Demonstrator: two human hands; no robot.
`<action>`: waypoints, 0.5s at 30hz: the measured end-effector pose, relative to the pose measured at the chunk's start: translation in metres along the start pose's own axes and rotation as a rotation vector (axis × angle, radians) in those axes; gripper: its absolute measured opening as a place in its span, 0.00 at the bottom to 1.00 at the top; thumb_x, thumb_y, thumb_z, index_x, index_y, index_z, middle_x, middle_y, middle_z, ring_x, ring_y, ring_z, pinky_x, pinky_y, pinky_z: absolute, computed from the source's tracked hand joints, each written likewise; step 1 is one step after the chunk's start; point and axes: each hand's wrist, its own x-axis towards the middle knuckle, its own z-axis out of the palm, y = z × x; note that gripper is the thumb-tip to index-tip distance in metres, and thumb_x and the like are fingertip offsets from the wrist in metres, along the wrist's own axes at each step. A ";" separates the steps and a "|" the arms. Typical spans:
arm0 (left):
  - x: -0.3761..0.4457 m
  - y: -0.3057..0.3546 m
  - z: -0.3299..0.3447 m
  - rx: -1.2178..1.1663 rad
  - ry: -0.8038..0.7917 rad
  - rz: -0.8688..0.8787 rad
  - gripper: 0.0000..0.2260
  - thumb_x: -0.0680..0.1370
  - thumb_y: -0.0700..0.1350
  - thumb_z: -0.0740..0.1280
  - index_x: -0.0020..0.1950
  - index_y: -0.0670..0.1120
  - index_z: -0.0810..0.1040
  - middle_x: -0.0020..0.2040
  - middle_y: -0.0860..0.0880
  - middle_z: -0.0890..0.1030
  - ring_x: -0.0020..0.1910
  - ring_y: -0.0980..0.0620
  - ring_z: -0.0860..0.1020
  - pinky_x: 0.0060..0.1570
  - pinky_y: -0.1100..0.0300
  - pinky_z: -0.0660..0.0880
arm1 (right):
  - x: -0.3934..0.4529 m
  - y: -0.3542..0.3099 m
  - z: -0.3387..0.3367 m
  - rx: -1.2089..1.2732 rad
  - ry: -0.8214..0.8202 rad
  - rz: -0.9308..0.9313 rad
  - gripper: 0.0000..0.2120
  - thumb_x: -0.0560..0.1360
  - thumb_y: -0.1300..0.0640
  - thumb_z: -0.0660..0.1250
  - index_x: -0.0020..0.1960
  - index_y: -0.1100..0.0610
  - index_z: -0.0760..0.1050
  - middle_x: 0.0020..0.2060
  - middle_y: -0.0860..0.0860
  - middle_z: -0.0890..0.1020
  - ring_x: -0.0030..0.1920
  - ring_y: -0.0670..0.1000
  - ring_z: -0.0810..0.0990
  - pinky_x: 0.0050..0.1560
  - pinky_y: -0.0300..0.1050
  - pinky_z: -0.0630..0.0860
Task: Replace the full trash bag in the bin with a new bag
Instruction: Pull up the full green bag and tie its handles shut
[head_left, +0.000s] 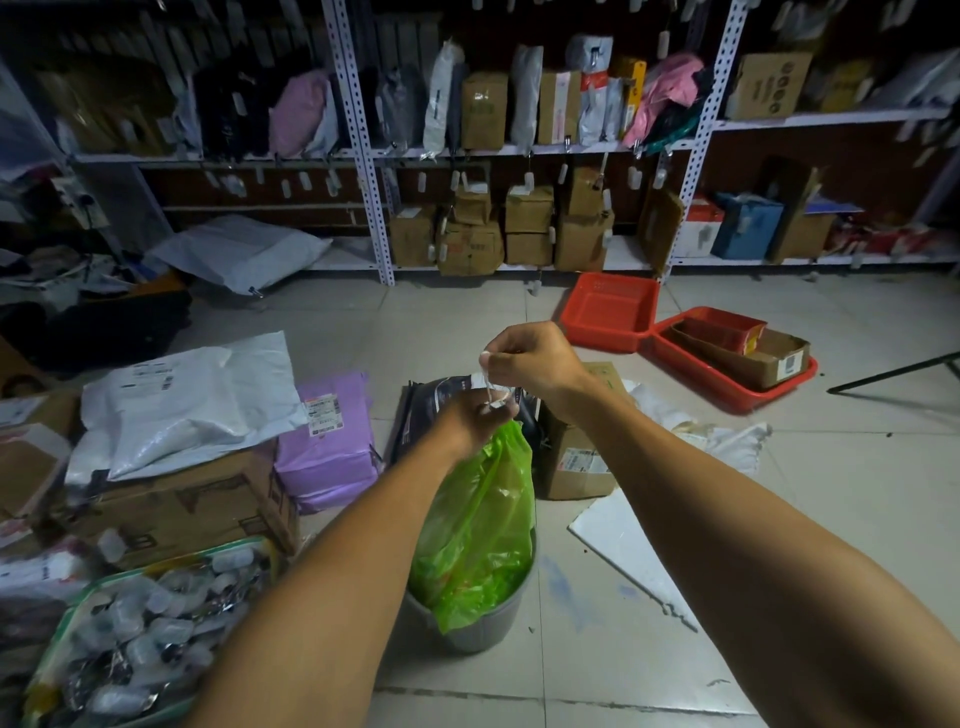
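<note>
Both hands gather the neck of the green trash bag above the grey bin.

Directly below the hands, the grey bin (470, 626) stands on the tiled floor (779, 519), with the green trash bag (480, 519) rising out of it. The left hand (475, 418) has its fingers curled round the gathered top of the bag. Just above and beyond it, the right hand (524, 358) pinches a thin whitish drawstring (489, 387) (running down to the left hand). Left of the hands lie a purple parcel (327, 441) and a white mailer (192, 405). Right of and beyond the right hand sit two red trays (613, 312). Farthest away stand shelves of cartons (524, 228).
</note>
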 end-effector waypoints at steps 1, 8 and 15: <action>0.001 0.002 0.000 0.051 0.016 -0.011 0.12 0.80 0.53 0.64 0.54 0.47 0.82 0.48 0.49 0.81 0.49 0.49 0.78 0.47 0.59 0.71 | -0.001 -0.001 0.002 0.052 -0.012 0.023 0.04 0.74 0.63 0.72 0.43 0.65 0.80 0.36 0.59 0.82 0.36 0.51 0.81 0.43 0.44 0.81; -0.001 0.000 -0.001 -0.264 0.044 -0.177 0.11 0.81 0.47 0.64 0.39 0.48 0.76 0.33 0.47 0.76 0.35 0.49 0.72 0.38 0.56 0.68 | 0.003 0.001 0.001 0.133 -0.006 0.045 0.02 0.74 0.64 0.71 0.43 0.62 0.81 0.38 0.56 0.82 0.41 0.52 0.82 0.49 0.45 0.83; -0.005 -0.018 -0.011 -0.561 0.030 -0.334 0.13 0.80 0.48 0.63 0.53 0.41 0.81 0.33 0.50 0.79 0.34 0.52 0.73 0.34 0.59 0.68 | 0.004 0.033 -0.002 0.007 0.037 0.109 0.13 0.75 0.70 0.61 0.51 0.57 0.81 0.49 0.55 0.83 0.49 0.52 0.82 0.49 0.45 0.81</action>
